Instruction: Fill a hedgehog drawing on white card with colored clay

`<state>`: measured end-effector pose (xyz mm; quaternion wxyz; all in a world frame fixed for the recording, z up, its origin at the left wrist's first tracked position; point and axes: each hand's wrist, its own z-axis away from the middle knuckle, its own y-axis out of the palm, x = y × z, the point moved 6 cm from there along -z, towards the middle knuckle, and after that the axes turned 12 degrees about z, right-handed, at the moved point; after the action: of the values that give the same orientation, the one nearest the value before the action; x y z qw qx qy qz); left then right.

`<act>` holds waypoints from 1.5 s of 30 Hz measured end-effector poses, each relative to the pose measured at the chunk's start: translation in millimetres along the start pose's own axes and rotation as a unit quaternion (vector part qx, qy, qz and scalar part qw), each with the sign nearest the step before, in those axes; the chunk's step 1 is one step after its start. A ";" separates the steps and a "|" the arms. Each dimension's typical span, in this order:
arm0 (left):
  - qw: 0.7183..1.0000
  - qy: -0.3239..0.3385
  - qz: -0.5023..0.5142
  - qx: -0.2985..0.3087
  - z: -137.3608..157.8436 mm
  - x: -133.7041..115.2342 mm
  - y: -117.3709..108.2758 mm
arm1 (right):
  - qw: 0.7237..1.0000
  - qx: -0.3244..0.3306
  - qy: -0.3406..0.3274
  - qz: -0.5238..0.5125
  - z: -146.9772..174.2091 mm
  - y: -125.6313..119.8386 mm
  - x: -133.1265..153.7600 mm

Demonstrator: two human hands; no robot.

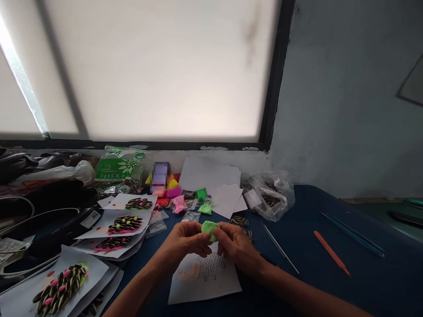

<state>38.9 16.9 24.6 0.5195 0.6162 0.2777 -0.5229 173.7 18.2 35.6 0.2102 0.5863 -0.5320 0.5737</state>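
Note:
A flattened lump of light green modelling clay is pinched between my two hands. The fingers and thumb of my left hand grip its left side, while my right hand has hold of the right edge. Below them lies a white sheet of paper with a drawn outline filled with small marks and a patch of pale orange clay on its left. My hands cover the upper part of this sheet. Loose sunflower seeds lie just beyond my right hand.
To the right rest a silver tool, an orange clay tool and blue tweezers. Seed-covered pictures are piled at left. Behind stand clay packets, blank paper, a seed bag and a green-printed bag.

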 end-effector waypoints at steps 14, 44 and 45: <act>0.996 -0.010 -0.087 0.019 0.6 1.8 3.1 | 0.999 -0.036 0.006 0.033 0.5 -4.9 2.4; 0.993 -0.020 -0.114 0.036 4.2 -2.7 8.5 | 1.000 -0.021 -0.015 0.010 1.3 -2.8 4.8; 0.993 -0.019 -0.112 0.035 4.2 -3.0 7.6 | 0.999 -0.027 -0.018 0.011 1.3 -3.4 3.9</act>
<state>43.2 11.2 30.4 0.4411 0.5886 0.3166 -0.5990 176.4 16.8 40.0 0.2102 0.5849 -0.5573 0.5506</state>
